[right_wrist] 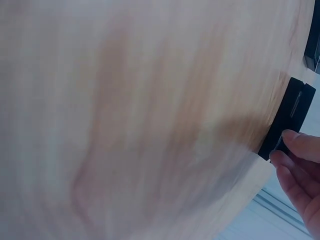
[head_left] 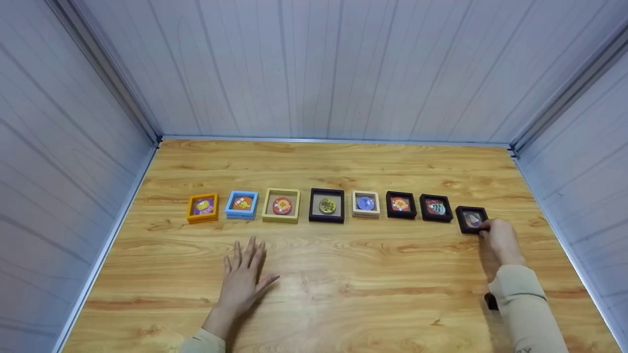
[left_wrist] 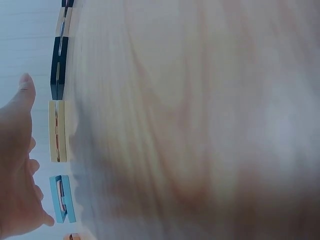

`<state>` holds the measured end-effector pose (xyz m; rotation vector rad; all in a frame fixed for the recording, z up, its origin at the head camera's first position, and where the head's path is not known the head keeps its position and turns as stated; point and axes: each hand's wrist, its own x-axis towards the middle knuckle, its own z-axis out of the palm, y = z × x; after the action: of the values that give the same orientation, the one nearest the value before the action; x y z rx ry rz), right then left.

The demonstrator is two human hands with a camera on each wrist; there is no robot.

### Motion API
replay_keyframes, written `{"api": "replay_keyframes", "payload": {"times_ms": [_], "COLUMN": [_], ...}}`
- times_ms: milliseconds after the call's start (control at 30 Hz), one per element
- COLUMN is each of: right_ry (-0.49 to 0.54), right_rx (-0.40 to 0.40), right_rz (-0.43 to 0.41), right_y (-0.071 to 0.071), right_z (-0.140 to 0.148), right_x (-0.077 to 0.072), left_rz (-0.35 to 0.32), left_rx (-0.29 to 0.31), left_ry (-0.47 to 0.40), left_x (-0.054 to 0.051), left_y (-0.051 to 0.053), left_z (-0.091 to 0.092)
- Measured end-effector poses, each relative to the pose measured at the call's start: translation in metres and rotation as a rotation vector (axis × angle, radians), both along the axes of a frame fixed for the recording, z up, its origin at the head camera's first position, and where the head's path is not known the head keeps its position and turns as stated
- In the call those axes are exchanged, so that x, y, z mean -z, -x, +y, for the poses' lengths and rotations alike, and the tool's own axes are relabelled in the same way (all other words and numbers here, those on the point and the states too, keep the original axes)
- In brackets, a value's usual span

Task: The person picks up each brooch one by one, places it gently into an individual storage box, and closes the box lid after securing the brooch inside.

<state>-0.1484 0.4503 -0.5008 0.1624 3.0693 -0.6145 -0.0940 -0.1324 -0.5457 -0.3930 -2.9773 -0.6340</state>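
Observation:
Several small square display frames stand in a row, each showing a round disc. My right hand [head_left: 501, 240] pinches the near right corner of the black frame [head_left: 463, 226] at the row's right end. In the right wrist view, thumb and fingers [right_wrist: 302, 146] meet at the end of that black frame [right_wrist: 286, 117]. My left hand [head_left: 240, 282] is spread with straight fingers, holding nothing, nearer to me than the blue frame [head_left: 241, 205] and the pale yellow frame [head_left: 280, 219]. In the left wrist view the left hand [left_wrist: 15, 165] shows apart from the frames.
Left of the blue frame sits an orange frame [head_left: 202, 219]. Rightward come a larger black frame [head_left: 327, 219], a cream frame [head_left: 366, 214] and two black frames, one with a red disc [head_left: 401, 203]. A small dark object [head_left: 490, 301] lies partly behind the right sleeve. Pale walls enclose the wooden table [head_left: 343, 166].

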Motion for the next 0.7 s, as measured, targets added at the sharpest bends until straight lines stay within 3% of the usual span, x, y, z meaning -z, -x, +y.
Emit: {"api": "replay_keyframes", "payload": {"times_ms": [333, 533, 700], "right_ry": [-0.03, -0.049, -0.044], "right_rx": [0.032, 0.051, -0.004], "right_rz": [0.036, 0.174, 0.258], "right_y": [0.008, -0.006, -0.023], "right_z": [-0.007, -0.027, -0.053], "right_x": [0.002, 0.0, 0.001], "left_rz": [-0.004, -0.014, -0.019], "left_rx": [-0.003, -0.015, -0.025], "left_ry": [0.022, 0.049, 0.06], "left_x": [0.0, -0.003, -0.005], "left_y": [0.001, 0.0, -0.001], "left_z": [0.002, 0.005, 0.007]}}
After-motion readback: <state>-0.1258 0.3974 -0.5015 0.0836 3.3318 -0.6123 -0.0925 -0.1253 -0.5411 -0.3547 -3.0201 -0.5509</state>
